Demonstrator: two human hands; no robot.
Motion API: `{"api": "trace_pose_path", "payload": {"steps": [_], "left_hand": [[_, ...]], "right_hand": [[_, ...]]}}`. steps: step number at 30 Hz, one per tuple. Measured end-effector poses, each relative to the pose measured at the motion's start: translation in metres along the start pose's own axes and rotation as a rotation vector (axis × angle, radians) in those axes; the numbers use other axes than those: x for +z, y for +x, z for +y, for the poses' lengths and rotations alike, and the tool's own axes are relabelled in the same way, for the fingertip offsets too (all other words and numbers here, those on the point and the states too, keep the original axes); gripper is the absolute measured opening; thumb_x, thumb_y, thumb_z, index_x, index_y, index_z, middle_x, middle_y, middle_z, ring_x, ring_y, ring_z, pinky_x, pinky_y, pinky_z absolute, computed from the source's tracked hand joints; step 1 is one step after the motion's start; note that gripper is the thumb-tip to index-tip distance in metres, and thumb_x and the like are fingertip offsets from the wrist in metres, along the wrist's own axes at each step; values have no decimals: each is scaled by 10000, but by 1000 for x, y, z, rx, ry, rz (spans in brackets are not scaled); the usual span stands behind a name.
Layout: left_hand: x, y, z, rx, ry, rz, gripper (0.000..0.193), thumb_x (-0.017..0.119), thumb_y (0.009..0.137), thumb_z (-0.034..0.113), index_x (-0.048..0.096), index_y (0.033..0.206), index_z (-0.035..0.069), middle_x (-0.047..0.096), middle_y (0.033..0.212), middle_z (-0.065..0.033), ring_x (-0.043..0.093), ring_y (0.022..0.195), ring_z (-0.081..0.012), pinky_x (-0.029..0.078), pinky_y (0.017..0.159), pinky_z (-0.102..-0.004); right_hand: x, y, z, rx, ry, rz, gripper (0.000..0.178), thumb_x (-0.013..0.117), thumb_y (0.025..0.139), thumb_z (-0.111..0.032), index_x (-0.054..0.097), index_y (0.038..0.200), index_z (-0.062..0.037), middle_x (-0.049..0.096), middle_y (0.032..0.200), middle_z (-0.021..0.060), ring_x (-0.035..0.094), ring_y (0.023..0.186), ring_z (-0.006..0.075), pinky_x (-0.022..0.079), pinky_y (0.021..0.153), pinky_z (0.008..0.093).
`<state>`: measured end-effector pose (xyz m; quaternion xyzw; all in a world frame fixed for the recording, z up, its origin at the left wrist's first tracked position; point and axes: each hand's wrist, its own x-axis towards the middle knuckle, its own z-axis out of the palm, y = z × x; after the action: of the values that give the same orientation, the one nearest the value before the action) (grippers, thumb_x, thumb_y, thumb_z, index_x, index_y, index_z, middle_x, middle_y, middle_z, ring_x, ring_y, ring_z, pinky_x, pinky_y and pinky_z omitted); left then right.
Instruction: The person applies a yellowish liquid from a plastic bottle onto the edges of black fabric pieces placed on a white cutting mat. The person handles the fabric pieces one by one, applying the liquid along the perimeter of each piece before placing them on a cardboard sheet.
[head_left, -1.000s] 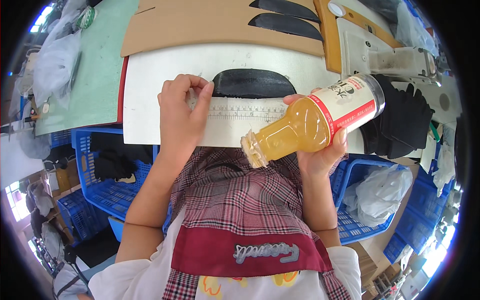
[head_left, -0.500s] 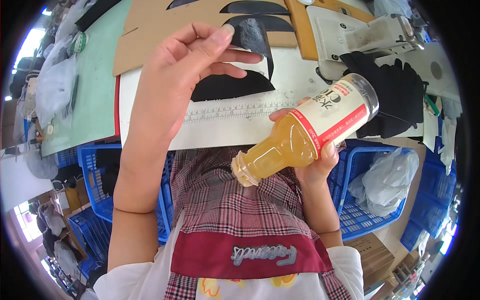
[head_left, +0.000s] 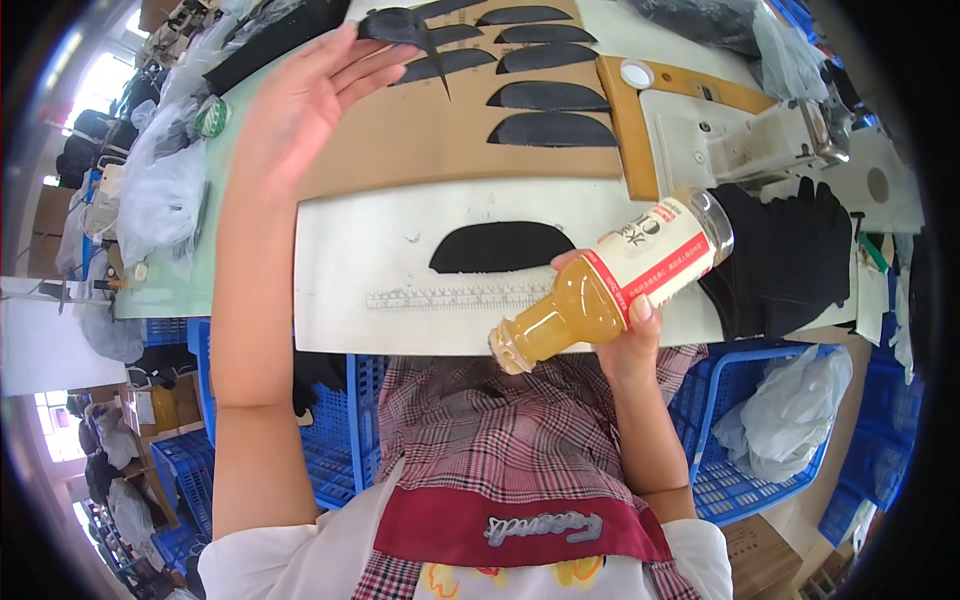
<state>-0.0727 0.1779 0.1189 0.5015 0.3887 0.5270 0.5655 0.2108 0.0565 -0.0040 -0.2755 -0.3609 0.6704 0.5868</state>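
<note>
Over the far left of the brown cardboard, my left hand [head_left: 305, 105] pinches a black half-moon piece [head_left: 395, 25] between thumb and fingers. The piece bends, and its tip hangs down. My right hand [head_left: 633, 335] is wrapped round a clear bottle [head_left: 550, 322] of yellow liquid with a white and red label. Tilted, the bottle has its neck pointing down to the near left, with pale whitish material around the mouth. Just left of the bottle, a matte black half-moon piece [head_left: 500, 248] lies flat on the white table above a printed ruler scale.
Several dark half-moon pieces [head_left: 552, 130] lie in columns on the cardboard [head_left: 400, 150]. To the right are a sewing machine [head_left: 740, 130], a small white round dish [head_left: 636, 73] and stacked black gloves [head_left: 780, 255]. Blue crates [head_left: 740, 490] stand below the table edge.
My left hand has carried its black piece away from the near table, outward and left over the cardboard. The view has shifted, showing more cardboard. My right hand still holds the tilted bottle.
</note>
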Motion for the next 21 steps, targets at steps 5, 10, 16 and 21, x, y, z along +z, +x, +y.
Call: {"api": "trace_pose_path", "payload": {"steps": [5,10,16,21], "left_hand": [[-10,41,-33,25,-143,-53,334,540,921,194,526,1077,-101,562,1150,-235,531,1141,-305,433,1004,-355],[-11,41,-54,-26,-236,47,318,516,931,160,495,1115,-99,562,1139,-222,544,1122,-305,470,973,-346],[-37,14,-98,-114,33,215,294,481,949,150,495,1122,-87,581,1090,-187,606,1018,-263,507,910,-324],[-48,5,-100,-108,330,373,333,560,919,252,570,1037,-59,621,901,-112,609,790,-150,493,709,-240]], "right_hand": [[-4,-3,0,9,-27,33,755,670,708,-503,403,1187,15,558,1073,283,606,943,290,511,815,377],[-4,-4,-3,26,-66,46,774,683,684,-509,385,1198,-13,545,1076,274,597,949,296,513,802,372],[0,-5,-3,12,-85,72,774,691,675,-507,390,1194,-18,552,1045,245,589,973,313,524,791,380],[-3,-4,-2,-12,-96,61,777,685,679,-513,391,1200,-16,551,1047,254,588,976,319,518,798,388]]}}
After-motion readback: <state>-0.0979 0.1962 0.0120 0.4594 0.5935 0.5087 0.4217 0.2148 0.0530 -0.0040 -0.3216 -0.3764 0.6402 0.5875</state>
